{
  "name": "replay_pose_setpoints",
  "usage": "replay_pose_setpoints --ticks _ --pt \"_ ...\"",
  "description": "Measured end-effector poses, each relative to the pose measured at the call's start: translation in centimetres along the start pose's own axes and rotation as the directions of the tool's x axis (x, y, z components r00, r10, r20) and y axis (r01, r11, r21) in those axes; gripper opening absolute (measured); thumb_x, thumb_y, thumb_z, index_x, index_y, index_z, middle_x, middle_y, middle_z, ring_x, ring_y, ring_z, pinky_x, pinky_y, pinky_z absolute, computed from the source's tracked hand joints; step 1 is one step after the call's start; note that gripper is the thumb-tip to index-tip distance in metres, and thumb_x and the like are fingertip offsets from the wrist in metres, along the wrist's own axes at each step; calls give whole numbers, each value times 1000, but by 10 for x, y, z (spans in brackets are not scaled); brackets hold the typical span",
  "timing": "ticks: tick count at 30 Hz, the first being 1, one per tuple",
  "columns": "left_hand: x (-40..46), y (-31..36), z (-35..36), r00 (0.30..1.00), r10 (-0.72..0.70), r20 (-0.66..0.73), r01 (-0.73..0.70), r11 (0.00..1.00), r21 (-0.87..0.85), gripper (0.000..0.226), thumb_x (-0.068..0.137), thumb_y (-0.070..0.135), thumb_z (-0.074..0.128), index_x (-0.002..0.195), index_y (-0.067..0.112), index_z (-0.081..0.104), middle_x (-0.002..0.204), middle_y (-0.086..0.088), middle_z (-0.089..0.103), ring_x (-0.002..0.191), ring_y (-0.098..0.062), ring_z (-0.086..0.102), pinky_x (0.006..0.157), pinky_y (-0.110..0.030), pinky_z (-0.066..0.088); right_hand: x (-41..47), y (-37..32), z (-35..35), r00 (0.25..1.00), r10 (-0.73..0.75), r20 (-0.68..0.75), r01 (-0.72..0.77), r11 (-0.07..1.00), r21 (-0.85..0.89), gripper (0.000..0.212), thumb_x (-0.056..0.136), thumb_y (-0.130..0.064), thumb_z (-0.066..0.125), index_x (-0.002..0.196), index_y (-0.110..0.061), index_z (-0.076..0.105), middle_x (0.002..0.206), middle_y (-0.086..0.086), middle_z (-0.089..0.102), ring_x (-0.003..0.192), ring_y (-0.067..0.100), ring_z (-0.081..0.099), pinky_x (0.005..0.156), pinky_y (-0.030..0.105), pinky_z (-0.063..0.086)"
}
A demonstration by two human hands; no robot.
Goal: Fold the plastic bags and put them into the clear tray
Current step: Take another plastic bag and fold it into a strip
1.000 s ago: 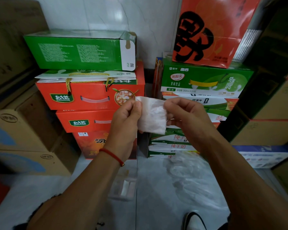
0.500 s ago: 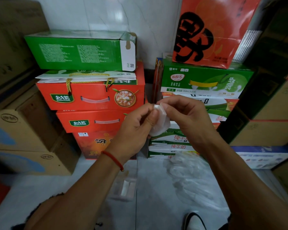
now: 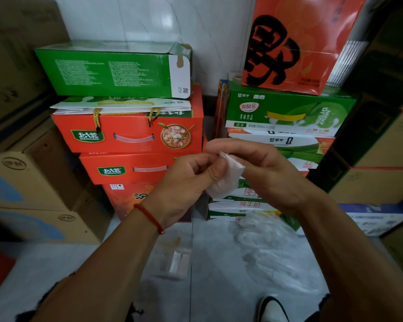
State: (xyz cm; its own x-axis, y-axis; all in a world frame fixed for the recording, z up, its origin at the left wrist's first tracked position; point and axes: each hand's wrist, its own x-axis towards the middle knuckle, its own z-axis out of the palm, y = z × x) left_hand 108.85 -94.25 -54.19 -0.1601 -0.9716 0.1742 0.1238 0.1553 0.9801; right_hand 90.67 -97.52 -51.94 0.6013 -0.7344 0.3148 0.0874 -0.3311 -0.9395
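Your left hand (image 3: 191,182) and right hand (image 3: 265,173) both pinch the small folded white plastic bag (image 3: 226,180) — clear plastic tray (image 3: 172,259) on the floor holds some already, loose clear bags (image 3: 270,249) beside it still unfolded.

Both forearms are bare, with no sleeves showing. A thin red cord bracelet (image 3: 149,218) circles the left wrist (one small gold bead on it). A white shoe (image 3: 271,309) with dark trim shows below.
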Motion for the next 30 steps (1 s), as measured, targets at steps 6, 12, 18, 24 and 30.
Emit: replay_pose_setpoints --ticks 6,12,18,24,30 --pt "-4 3 4 991 -105 79 116 980 -160 35 77 45 66 94 18 79 93 -4 73 87 -13 66 72 -27 56 -1 1 -3 997 41 -65 -35 995 92 15 94 -19 67 102 -22 79 128 12 70 123 29 65 106 49 50" --pt "-2 0 8 987 -157 -41 157 988 -11 53 92 67 54 121 24 68 115 -1 73 103 -15 68 79 -35 55 4 3 0 907 66 -416 -48 997 52 13 97 0 64 105 -3 74 96 8 77 91 18 72 86 33 59" --pt "-1 -9 20 986 -165 -16 166 978 123 44 83 45 69 120 22 66 110 -1 75 102 -17 72 86 -42 60 9 5 14 833 123 -540 -101 992 71 16 94 1 67 96 -12 77 95 1 79 90 15 74 76 29 62" --pt "-2 -4 25 956 -289 42 292 938 -188 13 101 10 55 102 5 68 74 -9 60 65 -21 60 62 -30 54 9 6 14 827 188 -530 -155 982 107 14 96 -5 68 104 -10 78 92 6 78 78 15 69 61 25 55" --pt "-5 4 19 906 -393 159 419 886 -200 16 97 7 54 87 6 66 75 -9 61 63 -22 58 61 -32 51 6 1 8 897 235 -374 -227 972 65 18 99 -19 65 109 -12 77 88 5 74 74 18 66 60 28 53"
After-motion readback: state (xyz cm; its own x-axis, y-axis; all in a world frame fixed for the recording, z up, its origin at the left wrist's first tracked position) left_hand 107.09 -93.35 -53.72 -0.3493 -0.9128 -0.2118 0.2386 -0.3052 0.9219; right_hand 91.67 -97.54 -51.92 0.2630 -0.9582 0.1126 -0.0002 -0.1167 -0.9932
